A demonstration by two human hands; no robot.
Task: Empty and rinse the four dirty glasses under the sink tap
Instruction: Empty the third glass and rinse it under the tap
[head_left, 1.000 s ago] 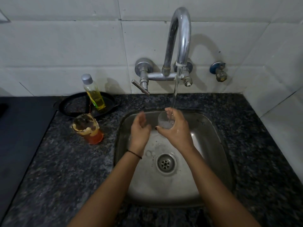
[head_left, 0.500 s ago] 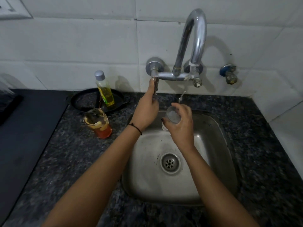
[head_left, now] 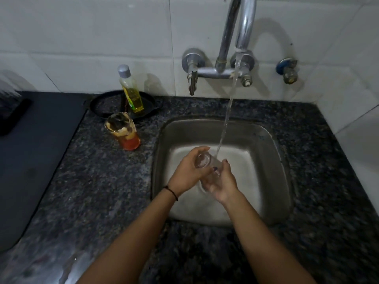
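Observation:
A clear glass [head_left: 207, 163] lies tilted over the steel sink [head_left: 272, 152], mouth toward the upper left. My left hand [head_left: 187, 171] curls round its rim end and my right hand [head_left: 222, 184] cups its base from below. Water streams from the chrome tap [head_left: 244, 27] and falls just right of the glass. A dirty glass [head_left: 123, 133] with orange liquid and brown residue stands on the counter left of the sink.
A yellow liquid bottle [head_left: 131, 93] stands on a black dish [head_left: 102, 104] behind the dirty glass. The tap lever [head_left: 192, 80] hangs down. A second valve [head_left: 288, 68] sits on the tiled wall. A dark slab [head_left: 30, 150] covers the left counter.
My left hand has left the tap lever and come down onto the glass. The water stream is fuller now. Both hands and the glass sit lower in the sink.

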